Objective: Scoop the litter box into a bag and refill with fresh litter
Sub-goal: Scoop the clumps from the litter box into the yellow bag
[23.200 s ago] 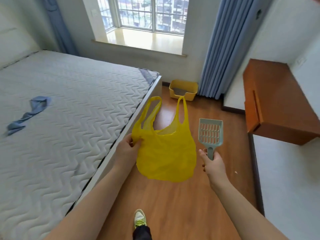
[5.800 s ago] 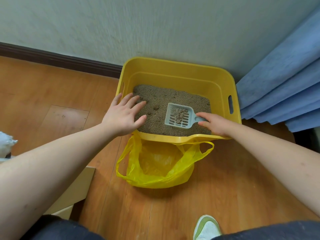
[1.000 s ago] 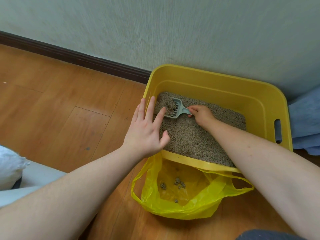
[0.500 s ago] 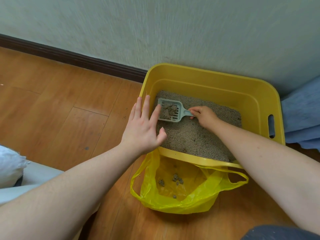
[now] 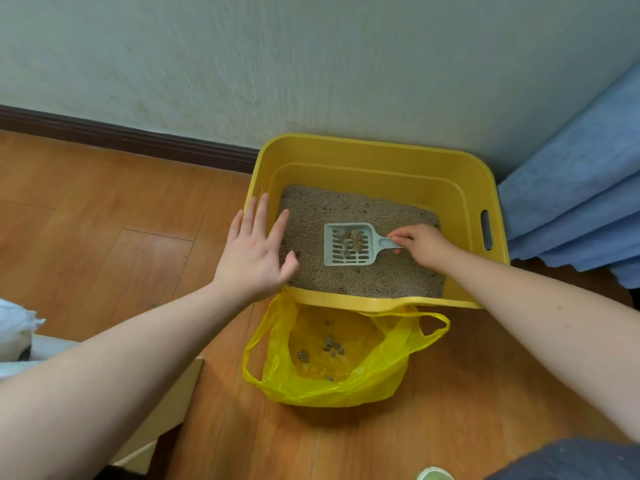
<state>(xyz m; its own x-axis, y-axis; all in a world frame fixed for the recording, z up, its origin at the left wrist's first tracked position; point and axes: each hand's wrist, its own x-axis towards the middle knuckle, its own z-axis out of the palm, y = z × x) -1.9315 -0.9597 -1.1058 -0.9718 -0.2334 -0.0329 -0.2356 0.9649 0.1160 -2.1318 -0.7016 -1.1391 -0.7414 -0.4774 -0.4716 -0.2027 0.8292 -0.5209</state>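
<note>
The yellow litter box [image 5: 374,157] is set on the floor against the wall [image 5: 311,57], with a blue curtain [image 5: 571,202] close on one side, so little room is left there. More open room is found over the wood floor [image 5: 104,237]. The yellow bag [image 5: 332,386] is laid open just under the near rim. The left hand [image 5: 254,258] is held flat at the box's corner, fingers spread. The scoop [image 5: 348,244] is pinched by its handle in the right hand [image 5: 420,242], with clumps on it. If it is tipped or bumped on the rim, clumps could be dropped on the floor.
</note>
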